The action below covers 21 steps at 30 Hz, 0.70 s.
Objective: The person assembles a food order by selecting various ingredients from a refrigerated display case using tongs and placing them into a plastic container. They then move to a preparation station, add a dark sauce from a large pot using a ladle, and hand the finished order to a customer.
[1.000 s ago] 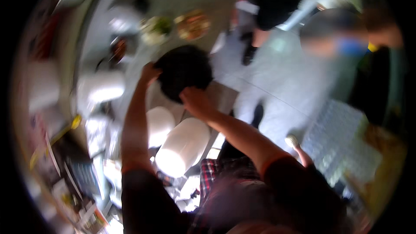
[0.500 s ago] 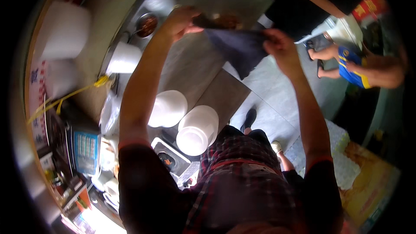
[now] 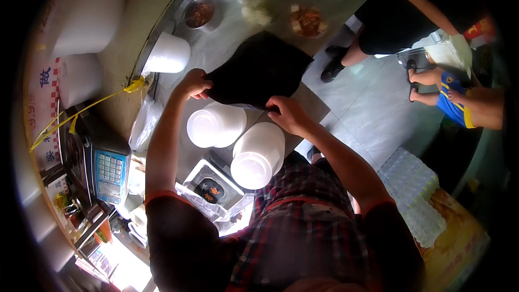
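Note:
A thin black plastic bag (image 3: 262, 70) is spread out above the grey counter, pinched at two of its near corners. My left hand (image 3: 193, 84) grips its left corner, fingers closed. At the near right edge, my right hand (image 3: 287, 114) pinches the bag between thumb and fingers. Just below the bag stand two stacks of white plastic tubs, one on the left (image 3: 216, 124) and one on the right (image 3: 259, 154). Beyond the bag, a clear bowl of reddish food with pale cubes (image 3: 308, 21) rests on the counter.
A metal pot of red sauce (image 3: 199, 13) and a white tub (image 3: 168, 53) stand at the far left. A scale with a keypad (image 3: 110, 173) is at the left, with a yellow cord (image 3: 92, 109) above it. Two people are at the right; egg trays (image 3: 411, 189) are stacked nearer.
Both hands have come down and nearer, spreading the black bag wide over the counter. The view has shifted, and the bowl of food now shows beyond it.

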### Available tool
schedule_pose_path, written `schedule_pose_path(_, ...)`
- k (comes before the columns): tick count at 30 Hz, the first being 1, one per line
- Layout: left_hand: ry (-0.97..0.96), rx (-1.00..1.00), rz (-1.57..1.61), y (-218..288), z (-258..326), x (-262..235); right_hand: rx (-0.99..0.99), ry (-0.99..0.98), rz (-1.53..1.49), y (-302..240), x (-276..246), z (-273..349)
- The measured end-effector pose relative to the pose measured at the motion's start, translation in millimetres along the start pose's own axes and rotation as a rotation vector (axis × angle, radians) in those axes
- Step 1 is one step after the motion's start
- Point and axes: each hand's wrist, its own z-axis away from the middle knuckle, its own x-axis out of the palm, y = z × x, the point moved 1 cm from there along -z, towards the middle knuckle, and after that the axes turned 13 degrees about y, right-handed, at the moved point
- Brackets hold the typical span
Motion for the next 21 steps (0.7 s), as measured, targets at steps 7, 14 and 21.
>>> schedule_pose_path(7,-0.068,-0.109,0.285,-11,-67,24,0.190,-0.018,-0.177,28,35,-20)
schedule_pose_path(14,0.292,0.372,0.221,27,-137,64,0.202,0.435,0.163,95,-29,-23)
schedule_pose_path(21,-0.133,0.466,-0.187,207,-51,158,0.565,0.238,0.095,183,-129,191)
